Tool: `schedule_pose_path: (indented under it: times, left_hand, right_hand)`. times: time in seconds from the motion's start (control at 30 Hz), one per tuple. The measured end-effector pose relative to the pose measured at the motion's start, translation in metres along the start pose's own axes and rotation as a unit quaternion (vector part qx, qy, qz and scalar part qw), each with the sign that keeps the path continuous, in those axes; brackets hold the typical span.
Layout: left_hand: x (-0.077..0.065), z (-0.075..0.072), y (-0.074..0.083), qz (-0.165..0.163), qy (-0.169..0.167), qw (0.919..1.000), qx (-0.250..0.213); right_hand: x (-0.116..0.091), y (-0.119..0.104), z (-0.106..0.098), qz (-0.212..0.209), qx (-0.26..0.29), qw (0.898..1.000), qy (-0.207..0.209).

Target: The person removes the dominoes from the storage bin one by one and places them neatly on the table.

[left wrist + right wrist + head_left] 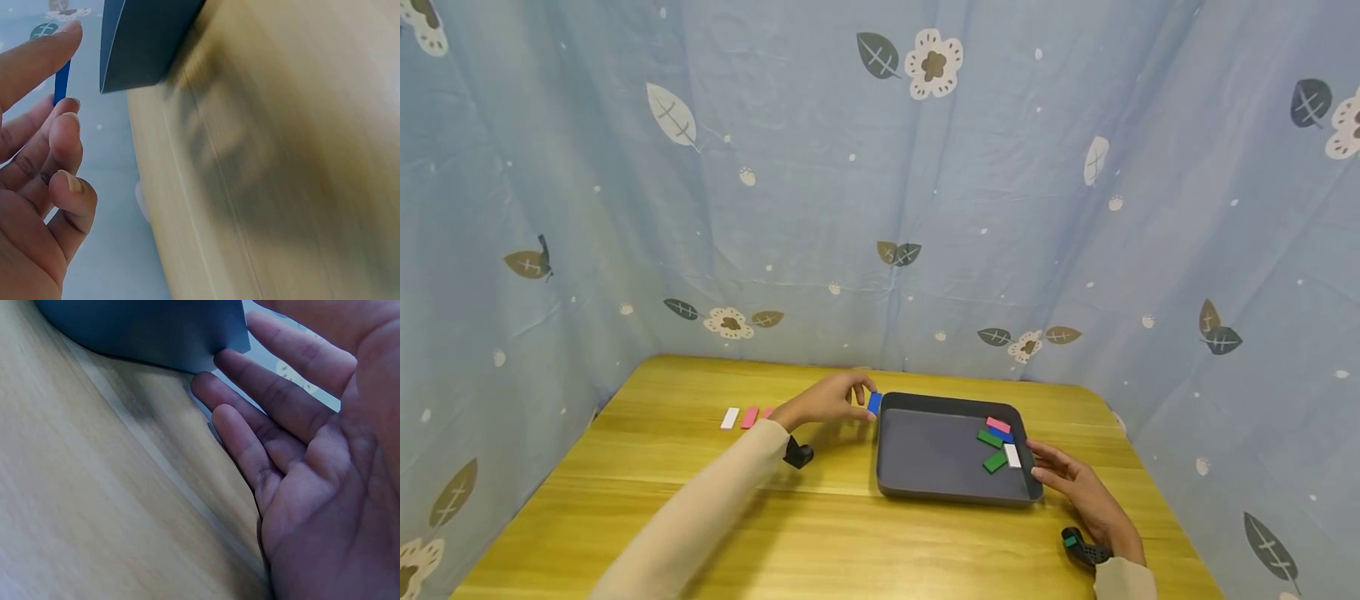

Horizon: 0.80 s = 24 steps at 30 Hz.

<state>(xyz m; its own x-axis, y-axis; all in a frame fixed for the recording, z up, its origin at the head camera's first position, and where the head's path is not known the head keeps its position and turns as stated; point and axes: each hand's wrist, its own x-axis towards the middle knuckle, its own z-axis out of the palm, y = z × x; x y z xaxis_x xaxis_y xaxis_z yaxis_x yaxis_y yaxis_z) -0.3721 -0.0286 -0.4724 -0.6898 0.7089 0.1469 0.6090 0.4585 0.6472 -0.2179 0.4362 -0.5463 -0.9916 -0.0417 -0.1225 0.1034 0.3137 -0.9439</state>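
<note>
My left hand [831, 400] pinches a small blue rectangular tile [875, 403] between thumb and fingertips, just outside the left wall of a dark grey tray [925, 462]. In the left wrist view the same blue tile [62, 82] appears edge-on, above the table. My right hand [1078, 487] is at the tray's right side, its fingers loosely extended. Its fingertips meet the outside of the tray wall [156, 337] in the right wrist view. Inside the tray, near its right end, lie a pink tile [997, 425], a blue tile [1002, 435], two green tiles [989, 438] and a white tile [1012, 456].
Left of my left hand, a white tile [729, 418] and a pink tile [749, 417] lie in a row on the wooden table [820, 542]. Another pink tile [767, 412] is partly covered by that hand. A blue patterned curtain [805, 208] surrounds the table's back and sides.
</note>
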Motion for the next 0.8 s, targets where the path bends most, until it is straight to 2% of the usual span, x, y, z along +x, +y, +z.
schedule_pose_path:
  times: [0.3, 0.8]
  left_hand:
    - [-0.016, -0.006, -0.014, -0.017, 0.015, 0.9996, 0.014]
    - [-0.045, -0.014, -0.038, -0.038, 0.021, 0.9990, 0.005]
  right_hand:
    - [-0.001, 0.001, -0.001, -0.015, -0.010, 1.000, -0.001]
    - [-0.002, 0.002, 0.000, -0.014, -0.013, 1.000, -0.004]
